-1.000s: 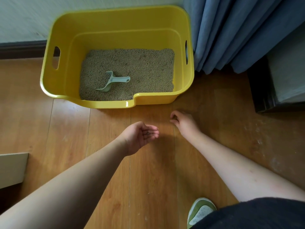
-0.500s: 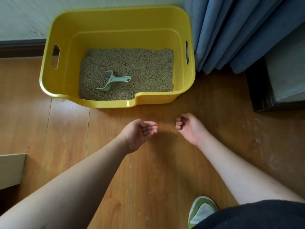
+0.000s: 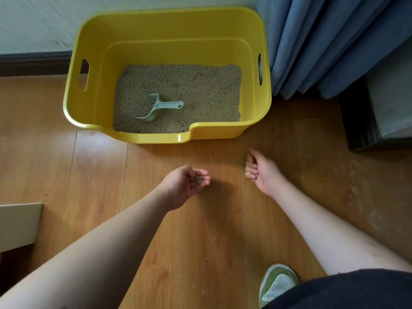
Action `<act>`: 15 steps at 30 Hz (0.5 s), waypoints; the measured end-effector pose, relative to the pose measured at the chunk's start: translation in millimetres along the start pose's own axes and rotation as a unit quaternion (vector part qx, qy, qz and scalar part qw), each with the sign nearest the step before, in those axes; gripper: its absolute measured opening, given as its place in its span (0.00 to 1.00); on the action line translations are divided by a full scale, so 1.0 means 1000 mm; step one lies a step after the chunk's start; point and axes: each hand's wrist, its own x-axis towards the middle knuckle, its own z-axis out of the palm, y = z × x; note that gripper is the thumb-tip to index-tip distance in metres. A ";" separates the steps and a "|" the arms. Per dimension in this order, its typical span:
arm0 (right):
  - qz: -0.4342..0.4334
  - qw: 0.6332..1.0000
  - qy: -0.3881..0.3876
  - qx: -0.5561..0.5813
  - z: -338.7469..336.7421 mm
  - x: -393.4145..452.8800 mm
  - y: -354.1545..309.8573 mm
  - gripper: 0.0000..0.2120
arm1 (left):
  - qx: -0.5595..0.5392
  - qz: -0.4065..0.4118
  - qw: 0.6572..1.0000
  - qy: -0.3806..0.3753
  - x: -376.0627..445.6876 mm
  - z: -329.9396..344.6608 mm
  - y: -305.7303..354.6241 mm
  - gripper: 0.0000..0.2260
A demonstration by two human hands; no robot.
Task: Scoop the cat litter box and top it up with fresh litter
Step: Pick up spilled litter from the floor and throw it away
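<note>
A yellow litter box (image 3: 156, 137) stands on the wooden floor against the wall, its bottom covered with beige litter (image 3: 200, 90). A pale green scoop (image 3: 159, 108) lies on the litter, handle pointing right. In front of the box my left hand (image 3: 182, 186) is held palm up and cupped, with a few dark litter grains (image 3: 196, 179) resting on the fingers. My right hand (image 3: 260, 172) hovers just to its right above the floor, fingers curled into a loose fist. Anything inside that fist is hidden.
Blue curtains (image 3: 323, 41) hang right of the box, next to a dark piece of furniture (image 3: 367, 121). A pale board (image 3: 17, 226) juts in at the left edge. My green shoe (image 3: 277, 284) is at the bottom right. Pale scuffs mark the floor (image 3: 356, 186) on the right.
My right hand has lifted off the floor and turned, curling its fingers in. The left hand has stayed cupped in nearly the same place.
</note>
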 end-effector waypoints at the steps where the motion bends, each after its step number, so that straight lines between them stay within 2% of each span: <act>1: -0.054 0.989 0.021 -0.137 0.002 -0.001 -0.001 0.14 | 0.000 0.002 1.000 0.000 -0.001 0.000 0.000 0.17; 2: -0.117 0.948 0.031 -0.295 0.001 -0.001 -0.001 0.12 | -0.003 0.003 1.000 0.000 -0.002 0.000 0.001 0.17; 3: -0.176 0.885 0.029 -0.431 0.000 0.000 -0.001 0.09 | -0.007 0.004 1.000 0.000 -0.002 0.001 0.001 0.17; 4: -0.212 0.831 0.020 -0.515 0.000 0.001 -0.002 0.08 | -0.012 0.005 1.000 0.001 -0.002 0.003 0.001 0.16; 5: -0.232 0.796 0.015 -0.559 0.001 0.002 -0.002 0.09 | -0.017 0.006 1.000 0.000 -0.002 0.004 0.001 0.16; 6: -0.242 0.777 0.015 -0.581 0.002 0.004 -0.002 0.11 | -0.018 0.005 1.000 -0.004 -0.002 0.006 0.001 0.16; 10: -0.271 0.756 0.041 -0.595 0.008 0.009 0.002 0.12 | -0.004 -0.007 1.000 -0.031 -0.005 0.014 -0.003 0.17; 15: -0.298 0.755 0.066 -0.580 0.011 0.011 0.009 0.06 | -0.046 0.008 0.999 -0.014 -0.006 0.018 -0.005 0.18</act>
